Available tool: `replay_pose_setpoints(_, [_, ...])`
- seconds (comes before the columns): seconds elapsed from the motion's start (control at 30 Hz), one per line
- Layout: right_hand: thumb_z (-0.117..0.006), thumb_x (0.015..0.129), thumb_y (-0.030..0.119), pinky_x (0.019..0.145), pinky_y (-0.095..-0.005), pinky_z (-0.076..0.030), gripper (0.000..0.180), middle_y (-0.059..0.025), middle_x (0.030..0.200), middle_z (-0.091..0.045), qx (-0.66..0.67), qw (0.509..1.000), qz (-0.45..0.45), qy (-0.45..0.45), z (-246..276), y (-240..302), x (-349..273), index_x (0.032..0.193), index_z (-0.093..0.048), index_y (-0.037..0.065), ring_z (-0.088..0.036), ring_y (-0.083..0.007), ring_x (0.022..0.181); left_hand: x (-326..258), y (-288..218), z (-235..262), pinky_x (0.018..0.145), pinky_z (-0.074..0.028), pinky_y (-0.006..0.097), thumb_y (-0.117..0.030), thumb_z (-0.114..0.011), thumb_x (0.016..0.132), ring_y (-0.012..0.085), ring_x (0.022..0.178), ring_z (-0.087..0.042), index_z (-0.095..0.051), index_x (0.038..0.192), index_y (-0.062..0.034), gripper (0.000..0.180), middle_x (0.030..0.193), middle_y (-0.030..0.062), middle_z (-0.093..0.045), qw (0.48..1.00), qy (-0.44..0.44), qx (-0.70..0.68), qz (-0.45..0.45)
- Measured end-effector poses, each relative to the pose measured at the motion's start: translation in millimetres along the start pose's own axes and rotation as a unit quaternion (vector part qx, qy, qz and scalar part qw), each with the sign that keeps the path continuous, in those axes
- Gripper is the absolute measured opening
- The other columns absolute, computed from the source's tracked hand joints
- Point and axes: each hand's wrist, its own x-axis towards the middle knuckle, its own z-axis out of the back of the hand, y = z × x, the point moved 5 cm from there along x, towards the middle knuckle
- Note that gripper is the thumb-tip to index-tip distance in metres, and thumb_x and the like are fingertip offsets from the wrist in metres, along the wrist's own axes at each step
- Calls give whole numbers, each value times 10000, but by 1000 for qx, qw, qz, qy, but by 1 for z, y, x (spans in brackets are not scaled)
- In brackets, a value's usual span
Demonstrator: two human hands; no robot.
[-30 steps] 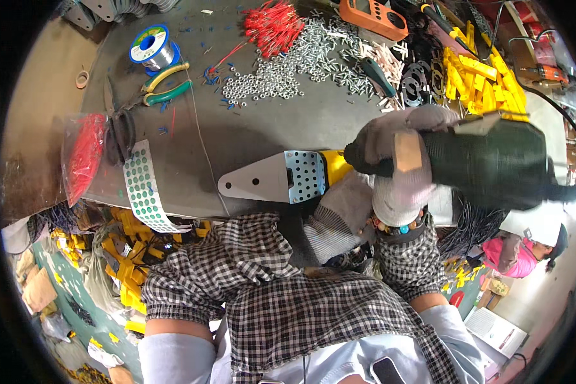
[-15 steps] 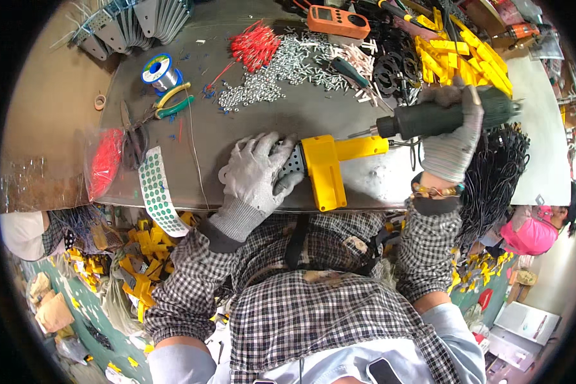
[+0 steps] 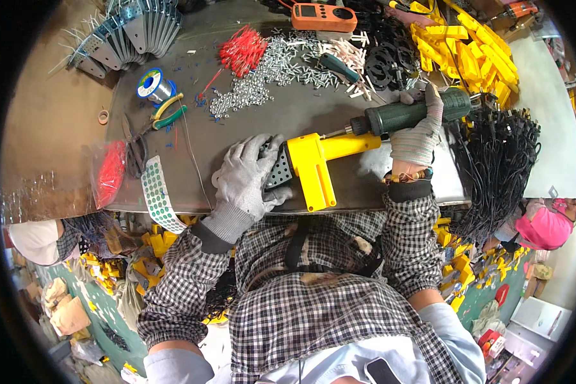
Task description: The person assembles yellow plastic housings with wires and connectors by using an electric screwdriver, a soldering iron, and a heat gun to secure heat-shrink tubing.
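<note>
My left hand [image 3: 246,173], in a grey glove, grips the perforated dark metal end [image 3: 278,171] of a yellow plastic housing [image 3: 315,173] at the bench's front edge. The housing's yellow handle points right. In my gloved right hand [image 3: 422,125] is a dark green electric screwdriver [image 3: 393,118], held level with its bit pointing left. The bit's tip lies against or just above the far side of the housing, near the handle's root; whether it touches a screw I cannot tell.
Beyond my hands lie loose nuts and screws [image 3: 249,93], red wires [image 3: 243,51], an orange multimeter [image 3: 324,18] and yellow parts [image 3: 470,57]. To the left are a solder spool [image 3: 155,86], green-handled pliers [image 3: 169,115] and a sticker sheet [image 3: 160,195]. Black cables [image 3: 496,166] hang at right.
My right hand has brought the screwdriver left, so its bit now reaches the yellow housing. My left hand still grips the perforated end. The view has shifted slightly.
</note>
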Motion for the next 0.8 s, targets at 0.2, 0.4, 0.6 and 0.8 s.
replay_pose_setpoints(0.2, [-650, 867, 215, 704, -352, -492, 186, 3, 735, -498, 13, 997, -68, 22, -5, -21, -3, 866, -512, 91, -511, -135, 651, 0, -3, 5, 985, -435, 438, -218, -795, 566, 324, 1143, -507, -470, 1370, -164, 869, 1249, 72, -525, 998, 14, -28, 62])
replay_pose_setpoints(0.4, [-633, 881, 236, 697, -337, -487, 184, 4, 735, -503, 4, 998, -56, 21, -3, -19, -4, 913, -543, 80, -502, -125, 639, 9, 28, -1, 948, -472, 345, -125, -703, 832, 197, 1118, -566, -483, 1330, -53, 549, 1174, 80, -595, 886, -28, -452, 98])
replay_pose_setpoints(0.6, [-635, 883, 240, 705, -322, -486, 179, 3, 738, -509, 2, 998, -63, 25, -5, -16, -4, 918, -551, 85, -515, -120, 652, 107, 55, 16, 700, -542, 318, -117, -583, 848, 246, 768, -641, -669, 1046, -116, 215, 884, 91, -628, 997, -36, -55, -30])
replay_pose_setpoints(0.8, [-647, 878, 233, 715, -320, -487, 178, 0, 743, -512, 15, 997, -64, 32, -7, -18, -5, 910, -546, 89, -515, -123, 662, 139, 32, -16, 678, -556, 380, -143, -580, 797, 256, 851, -676, -692, 864, -120, 132, 892, 93, -668, 890, 256, 349, -141])
